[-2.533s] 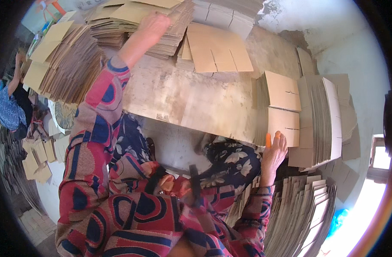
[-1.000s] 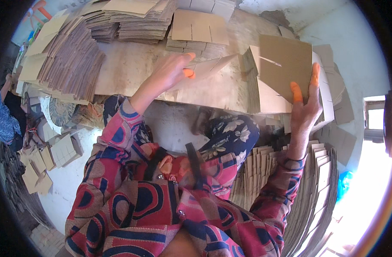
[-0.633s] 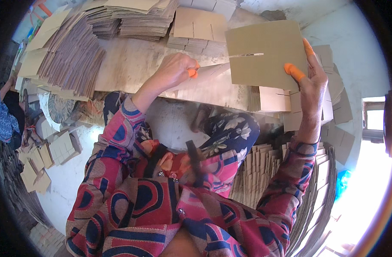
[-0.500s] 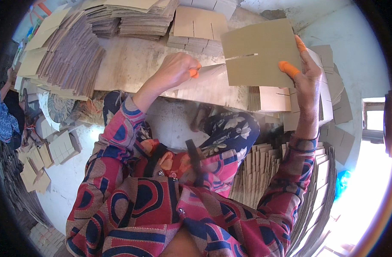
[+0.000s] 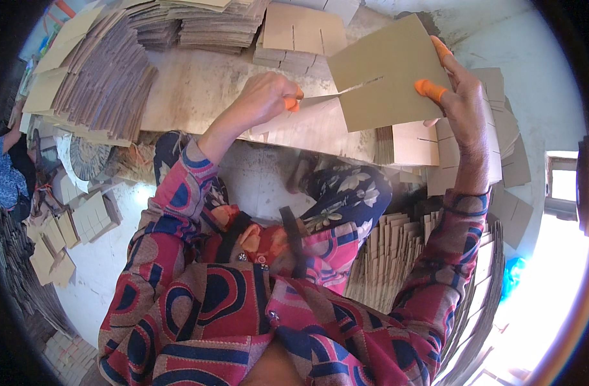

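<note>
My right hand (image 5: 465,103), with orange covers on the thumb and a finger, grips a brown cardboard divider (image 5: 388,74) by its right edge. The divider is held up and tilted, with a slot cut in from its left edge. My left hand (image 5: 269,100) is closed, orange covers on its fingertips, around a second cardboard divider (image 5: 307,110) seen almost edge-on. This second piece reaches the open end of the first one's slot; how deep they interlock I cannot tell. Both hands are above a wooden board (image 5: 198,90).
Tall stacks of cardboard (image 5: 108,77) fill the board's left side, with a slotted stack (image 5: 304,32) at the back. Another slotted stack (image 5: 413,145) sits below the held divider. Upright cardboard pieces (image 5: 388,257) stand beside my right knee. A person in blue (image 5: 10,174) is at far left.
The right-hand divider has tilted, its left side lower, and shifted slightly left. My right wrist has moved a little to the right. The left hand stays nearly in place.
</note>
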Tool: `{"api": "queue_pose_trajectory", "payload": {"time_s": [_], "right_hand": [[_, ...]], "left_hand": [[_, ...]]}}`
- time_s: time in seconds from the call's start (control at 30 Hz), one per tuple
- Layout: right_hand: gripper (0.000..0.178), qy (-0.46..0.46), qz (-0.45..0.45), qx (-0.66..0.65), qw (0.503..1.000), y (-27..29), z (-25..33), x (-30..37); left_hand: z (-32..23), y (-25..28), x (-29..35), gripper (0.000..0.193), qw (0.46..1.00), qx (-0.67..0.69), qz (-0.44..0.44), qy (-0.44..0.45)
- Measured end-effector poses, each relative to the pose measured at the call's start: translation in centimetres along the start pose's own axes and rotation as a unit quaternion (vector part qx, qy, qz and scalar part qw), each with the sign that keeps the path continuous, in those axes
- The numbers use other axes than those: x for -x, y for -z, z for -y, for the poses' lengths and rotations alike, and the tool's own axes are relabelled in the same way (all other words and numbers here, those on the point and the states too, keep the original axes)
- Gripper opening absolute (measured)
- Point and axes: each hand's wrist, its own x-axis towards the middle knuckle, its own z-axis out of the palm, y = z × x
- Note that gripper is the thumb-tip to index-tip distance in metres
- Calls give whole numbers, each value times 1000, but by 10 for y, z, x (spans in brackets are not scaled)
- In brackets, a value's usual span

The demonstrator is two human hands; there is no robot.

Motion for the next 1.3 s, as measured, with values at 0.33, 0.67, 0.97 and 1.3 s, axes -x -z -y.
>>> {"api": "queue_pose_trajectory", "payload": {"time_s": [0.33,0.67,0.97,1.3], "right_hand": [[69,83,46,63,994,-21,-50,-19],[69,87,84,83,989,-66,-66,-13],[71,11,136,88,987,-69,-45,-12],[76,34,213,111,970,-107,-92,-12]], "left_hand": [[2,0,-2,12,1000,5,-4,-2],[5,0,-2,13,1000,-3,7,18],[8,3,-4,14,999,14,7,29],[7,3,-8,13,999,8,25,28]]}}
